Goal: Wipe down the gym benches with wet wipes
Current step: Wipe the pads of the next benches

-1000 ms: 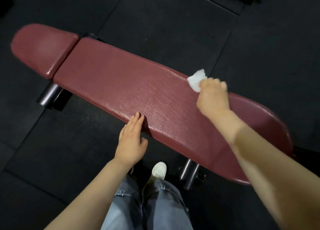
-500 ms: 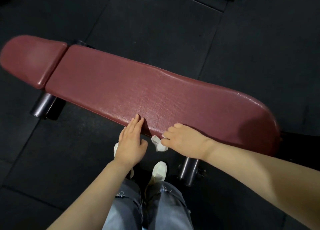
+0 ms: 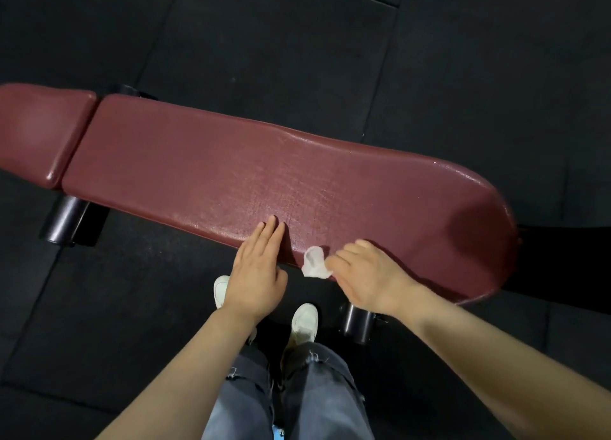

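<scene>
Wet wipe (image 3: 314,267): a small crumpled white wad at the near edge of the long pad, just beside the left hand's fingertips, sticking out from the fingers of the right hand.
Change: a second ago the wipe is up at the far edge of the pad; half a second ago it is down at the near edge, and it sits at almost the same spot now, so one stroke across the width looks finished.
Meaning for the task: by my reading, this strip of the bench (image 3: 231,181) is covered, while the pad to the left and the small headrest pad (image 3: 36,135) remain to be done.
Right hand (image 3: 367,274): fingers curled, pinching the wipe against the pad's near edge, knuckles up, forearm coming in from the right.
Left hand (image 3: 258,271): flat, fingers straight and together, tips resting on the pad's near edge; it holds nothing and has not shifted.
Wipe relative to hands: between the two hands, touching the right, just apart from the left.
Floor (image 3: 297,59): dark rubber mats.
</scene>
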`<state>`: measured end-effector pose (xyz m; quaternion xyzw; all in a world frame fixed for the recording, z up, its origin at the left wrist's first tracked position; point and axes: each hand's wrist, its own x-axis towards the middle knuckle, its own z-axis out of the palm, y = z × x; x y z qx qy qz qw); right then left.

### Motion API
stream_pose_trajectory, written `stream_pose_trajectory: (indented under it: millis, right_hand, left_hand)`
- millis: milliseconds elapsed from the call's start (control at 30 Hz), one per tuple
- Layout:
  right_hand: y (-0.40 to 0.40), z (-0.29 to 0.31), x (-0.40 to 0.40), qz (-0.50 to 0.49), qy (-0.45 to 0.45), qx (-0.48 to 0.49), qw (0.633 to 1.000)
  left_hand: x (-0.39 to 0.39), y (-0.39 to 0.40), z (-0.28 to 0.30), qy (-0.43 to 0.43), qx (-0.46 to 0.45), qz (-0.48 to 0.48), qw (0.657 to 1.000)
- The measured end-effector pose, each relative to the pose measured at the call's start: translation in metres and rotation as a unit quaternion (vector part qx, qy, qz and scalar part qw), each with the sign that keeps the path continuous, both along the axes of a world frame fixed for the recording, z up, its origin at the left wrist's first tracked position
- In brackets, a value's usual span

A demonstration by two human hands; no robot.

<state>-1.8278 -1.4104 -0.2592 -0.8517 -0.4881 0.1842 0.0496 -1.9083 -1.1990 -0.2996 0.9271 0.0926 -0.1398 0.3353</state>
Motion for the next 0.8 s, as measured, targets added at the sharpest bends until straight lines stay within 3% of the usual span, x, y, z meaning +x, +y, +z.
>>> stream_pose_trajectory:
  millis: [100,200,267,300,467,533,600,700,767,800]
  right_hand:
    - [0.015,0.004,0.05,-0.008,-0.04,-0.045,0.998]
    - [0.03,0.005,0.136,-0.253,-0.173,-0.063,0.95]
    - [0.025,0.008,0.154,-0.386,-0.176,-0.049,0.904]
    - [0.021,0.007,0.143,-0.39,-0.159,-0.035,0.906]
    - [-0.021,0.017,-0.005,-0.086,-0.013,-0.027,0.996]
    - [-0.037,0.015,-0.008,0.015,-0.009,-0.008,1.0]
    - [-0.033,0.015,0.039,0.019,-0.036,-0.032,0.999]
    - [-0.022,0.01,0.131,-0.191,-0.17,-0.055,0.965]
    - [-0.023,0.012,0.154,-0.352,-0.187,-0.034,0.917]
    - [-0.024,0.012,0.144,-0.384,-0.177,-0.022,0.906]
  left_hand:
    - [-0.001,0.001,-0.002,0.002,0.006,-0.014,1.0]
    - [-0.004,0.004,-0.002,0.001,0.013,-0.027,1.0]
    - [-0.003,0.004,-0.002,0.003,0.017,-0.034,0.999]
    - [-0.002,0.003,0.0,0.004,0.016,-0.032,0.999]
    - [0.003,-0.005,0.001,-0.001,0.012,0.001,1.0]
    - [0.005,-0.01,0.0,-0.009,0.013,-0.007,1.0]
    - [0.011,-0.016,0.0,-0.018,0.017,-0.036,0.999]
    - [0.019,-0.023,-0.002,-0.024,0.031,-0.057,0.998]
    - [0.023,-0.026,0.0,-0.016,0.023,-0.042,0.999]
    - [0.025,-0.027,0.002,-0.012,0.01,-0.033,0.999]
